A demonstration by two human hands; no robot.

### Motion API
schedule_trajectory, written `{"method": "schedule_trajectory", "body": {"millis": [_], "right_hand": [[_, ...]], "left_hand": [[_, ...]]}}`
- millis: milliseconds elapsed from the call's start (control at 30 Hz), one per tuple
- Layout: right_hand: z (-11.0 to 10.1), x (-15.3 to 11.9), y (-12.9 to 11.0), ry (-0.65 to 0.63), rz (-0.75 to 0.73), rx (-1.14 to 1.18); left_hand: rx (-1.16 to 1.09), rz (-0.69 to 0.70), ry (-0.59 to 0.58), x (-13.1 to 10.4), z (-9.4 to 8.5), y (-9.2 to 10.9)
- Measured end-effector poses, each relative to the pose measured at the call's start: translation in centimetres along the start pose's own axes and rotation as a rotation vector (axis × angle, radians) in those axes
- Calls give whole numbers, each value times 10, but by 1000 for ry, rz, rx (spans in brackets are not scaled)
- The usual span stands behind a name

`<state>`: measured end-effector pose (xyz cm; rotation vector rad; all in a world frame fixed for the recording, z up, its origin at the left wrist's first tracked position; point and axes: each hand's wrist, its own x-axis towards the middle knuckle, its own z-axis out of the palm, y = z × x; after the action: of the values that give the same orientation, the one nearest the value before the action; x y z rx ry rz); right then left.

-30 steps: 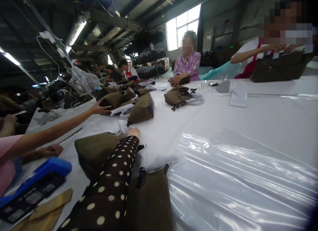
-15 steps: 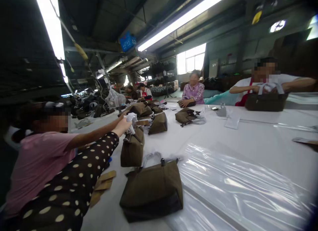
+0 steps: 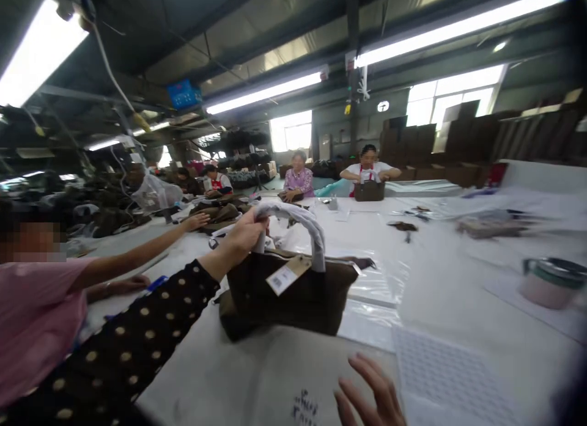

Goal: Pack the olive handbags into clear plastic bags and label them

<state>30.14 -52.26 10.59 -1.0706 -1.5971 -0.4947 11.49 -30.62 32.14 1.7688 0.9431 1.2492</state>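
My left hand [image 3: 243, 239], in a dotted sleeve, is closed around the white-wrapped handle of a dark olive handbag [image 3: 298, 301]. A paper hang tag [image 3: 287, 278] with a printed label hangs on the front of the bag. Another dark olive shape [image 3: 229, 319], likely a second bag, shows at its lower left. At the bottom, my right hand [image 3: 373, 392] has its fingers spread and holds nothing. It is over or beside a pale sheet [image 3: 270, 377] marked with dark handwriting; whether it touches cannot be told.
Clear plastic sheets [image 3: 373, 316] and a patterned white sheet [image 3: 449, 371] lie right of the bag. A lidded cup [image 3: 553, 285] stands at the right. On the left, a co-worker's arm [image 3: 142, 255] reaches toward piled bags [image 3: 220, 213]. Two co-workers sit across the table.
My left hand has moved from the bags on the left toward the middle and now carries a tagged handbag. My right hand has come into view. The camera has turned right.
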Motion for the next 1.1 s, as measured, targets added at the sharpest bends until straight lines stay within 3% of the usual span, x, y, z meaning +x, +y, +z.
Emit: {"method": "schedule_trajectory", "body": {"millis": [100,167,300,400,500,567,633,733,800,867,933,1000,1100], "right_hand": [[-25,12,-20,40,-107,-177],[-45,15,-32,-72,-156,-248],[-73,6,-42,-327,-172,-321],[-67,5,-42,-443,-20,-535],[-47,14,-42,-607,110,-683],[-39,20,-42,-650,96,-664],[-45,22,-43,-573,32,-535],[-75,15,-38,-288,44,-339],[-100,6,-28,-127,204,-358],[-121,-5,-14,-94,475,-344],[-135,-22,-1,-165,795,-142],[-144,-43,4,-259,1044,173],[-154,-71,-6,-420,1173,497]], "left_hand": [[-48,-50,-202,-69,44,0],[-91,-79,-331,-115,63,-7],[-105,-109,-441,-189,85,-21],[-55,-86,-528,-222,90,-21],[-54,-73,-535,-234,89,-21],[-67,-80,-508,-234,84,-27],[-88,-91,-474,-231,79,-37],[-174,-129,-413,-226,71,-52],[-240,-136,-376,-223,65,-57],[-286,-108,-358,-224,57,-58],[-318,-86,-410,-230,44,-56],[-331,-115,-539,-244,27,-52],[-245,-140,-760,-275,1,-42]]}}
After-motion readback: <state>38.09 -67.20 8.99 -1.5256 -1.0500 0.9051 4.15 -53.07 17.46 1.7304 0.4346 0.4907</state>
